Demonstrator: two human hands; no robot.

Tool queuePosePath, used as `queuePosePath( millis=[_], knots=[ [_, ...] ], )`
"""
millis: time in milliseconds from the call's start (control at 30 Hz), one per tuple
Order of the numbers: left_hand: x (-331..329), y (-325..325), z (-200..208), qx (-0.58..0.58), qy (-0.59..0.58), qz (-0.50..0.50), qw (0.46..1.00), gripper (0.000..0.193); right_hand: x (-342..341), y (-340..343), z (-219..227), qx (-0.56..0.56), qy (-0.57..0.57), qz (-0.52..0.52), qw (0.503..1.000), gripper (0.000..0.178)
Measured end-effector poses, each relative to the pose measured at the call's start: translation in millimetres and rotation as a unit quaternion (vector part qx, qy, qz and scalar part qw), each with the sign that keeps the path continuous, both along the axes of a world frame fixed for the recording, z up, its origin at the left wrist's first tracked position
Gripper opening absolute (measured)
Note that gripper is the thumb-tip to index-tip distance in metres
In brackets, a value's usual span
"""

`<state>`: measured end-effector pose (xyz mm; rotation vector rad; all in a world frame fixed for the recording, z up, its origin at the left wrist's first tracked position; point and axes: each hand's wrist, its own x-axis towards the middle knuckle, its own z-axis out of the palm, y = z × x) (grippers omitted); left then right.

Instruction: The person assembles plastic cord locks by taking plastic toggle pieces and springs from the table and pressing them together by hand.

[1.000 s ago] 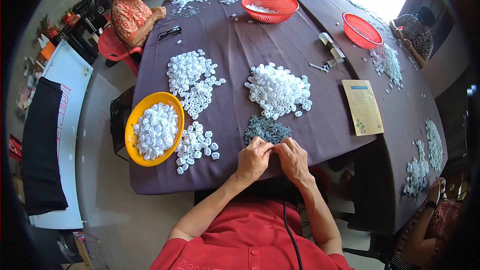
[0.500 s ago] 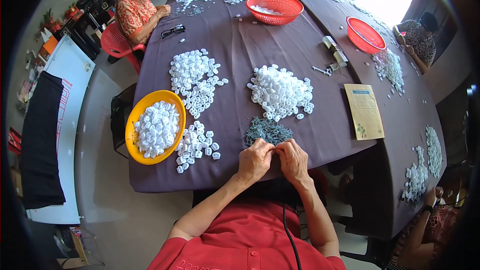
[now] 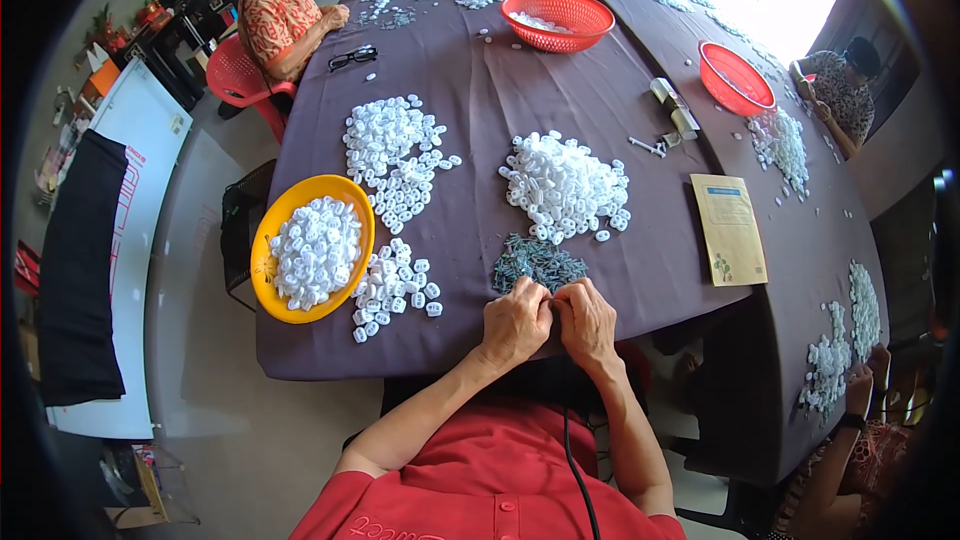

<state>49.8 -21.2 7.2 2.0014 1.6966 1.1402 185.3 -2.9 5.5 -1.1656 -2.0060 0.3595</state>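
Observation:
At the table's near edge, my left hand (image 3: 517, 322) and my right hand (image 3: 586, 322) meet with their fingertips pinched together. Whatever is between them is too small to make out. Just beyond my fingers lies a heap of small grey slender pieces (image 3: 538, 262). Behind that rises a pile of small white oval plastic pieces (image 3: 563, 185) with slots. To the left is another white pile (image 3: 388, 140), and a smaller scatter of white pieces (image 3: 393, 290) lies closer to me. A yellow oval bowl (image 3: 262, 275) full of similar pieces stands at the left edge.
A tan paper packet (image 3: 728, 230) lies to the right, near a small box (image 3: 674, 108). Red baskets (image 3: 575, 22) and eyeglasses (image 3: 352, 58) are farther back on the dark tablecloth (image 3: 450, 330). Several other people sit around the tables with white piles before them.
My hands stay pinched together in nearly the same place, with slight finger movement. The view has shifted a little. At the lower right, another person's hands have moved up toward the white pieces.

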Motion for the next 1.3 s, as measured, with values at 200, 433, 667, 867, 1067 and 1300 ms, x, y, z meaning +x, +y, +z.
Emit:
queuePosePath(
  millis=[200, 433, 667, 867, 1067, 1300],
  knots=[
    [-1.2, -0.5, 2.1, -0.014, -0.017, -0.005, 1.000, 0.005, -0.2, -0.1, -1.6, -0.005, 0.009, 0.001, 1.000, 0.009],
    [-0.3, -0.8, -1.5, -0.011, -0.020, 0.008, 1.000, 0.005, 0.1, 0.7, -1.0, 0.000, 0.029, 0.001, 1.000, 0.009],
    [-7.6, -5.5, -4.7, 0.123, -0.116, -0.056, 0.984, 0.015, 4.6, 1.9, -1.5, 0.008, 0.083, 0.023, 0.996, 0.011],
    [-24.9, -17.4, 43.4, 0.104, -0.231, -0.030, 0.967, 0.010, 12.6, -6.9, 36.5, -0.125, 0.298, 0.041, 0.945, 0.009],
    [-66.0, -80.4, 185.9, 0.237, -0.444, -0.083, 0.860, 0.009, 12.8, -77.5, 195.0, 0.006, 0.282, -0.019, 0.959, 0.019],
    [-72.4, -131.5, 243.5, 0.176, -0.526, -0.249, 0.793, 0.036, 26.7, -119.1, 228.1, -0.101, 0.530, 0.452, 0.711, 0.026]
  ],
)
